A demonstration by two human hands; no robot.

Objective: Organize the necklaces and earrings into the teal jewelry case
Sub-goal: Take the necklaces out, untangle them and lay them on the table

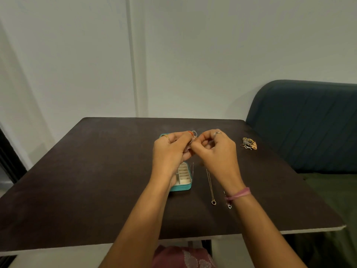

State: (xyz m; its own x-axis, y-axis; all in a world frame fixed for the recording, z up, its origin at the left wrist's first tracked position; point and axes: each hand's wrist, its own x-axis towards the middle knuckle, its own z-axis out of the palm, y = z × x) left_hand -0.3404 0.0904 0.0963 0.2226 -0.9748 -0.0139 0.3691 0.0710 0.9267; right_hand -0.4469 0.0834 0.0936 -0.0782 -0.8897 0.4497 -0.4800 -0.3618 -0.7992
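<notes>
Right above the open teal jewelry case (pixel 182 179), left hand (pixel 171 149) and right hand (pixel 217 151) both pinch 1 thin necklace (pixel 193 138). 2 pendant necklaces (pixel 210 186) lie just right of the case, the earring pile (pixel 249 143) further right.

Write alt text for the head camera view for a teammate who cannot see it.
Both hands, left hand and right hand, pinch a thin chain above the open teal jewelry case on a dark table. Two pendant necklaces lie right of the case; a jewelry pile sits farther right.
</notes>
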